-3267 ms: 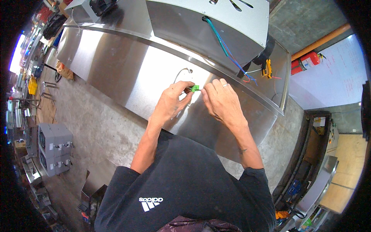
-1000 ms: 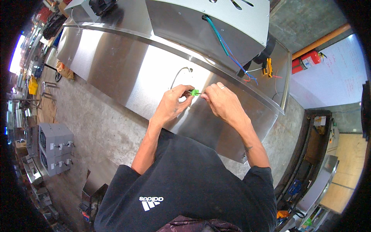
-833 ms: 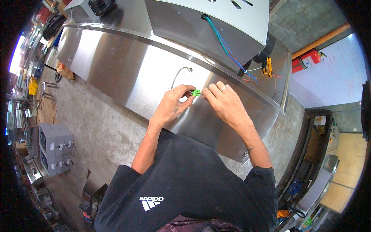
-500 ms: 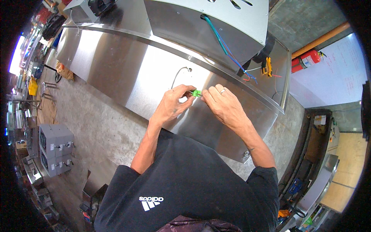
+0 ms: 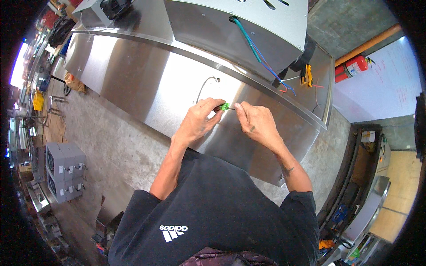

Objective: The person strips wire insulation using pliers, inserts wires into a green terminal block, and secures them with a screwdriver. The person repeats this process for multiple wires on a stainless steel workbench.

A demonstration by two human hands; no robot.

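My left hand [image 5: 198,119] pinches a small green terminal block [image 5: 224,107] between thumb and fingertips. A thin grey cable [image 5: 200,91] rises from a hole in the stainless steel panel and runs down to that hand; its end is hidden by the fingers. My right hand [image 5: 257,121] is closed on what looks like a slim screwdriver [image 5: 232,108]. Only its thin dark shaft shows, pointing left at the terminal block, with the handle hidden in the fist. Both hands are over the steel panel [image 5: 133,75].
Beyond the panel stands a grey metal housing [image 5: 230,37] with green and blue wires [image 5: 250,44] coming out. Yellow-and-black wire strippers [image 5: 307,76] lie at its right. A red fire extinguisher [image 5: 352,69] hangs at the right; grey boxes [image 5: 65,173] are stacked on the floor left.
My right hand has turned at the wrist and drawn slightly right, so more of the thin shaft shows. The left hand keeps its pinch on the terminal block, which has tilted slightly.
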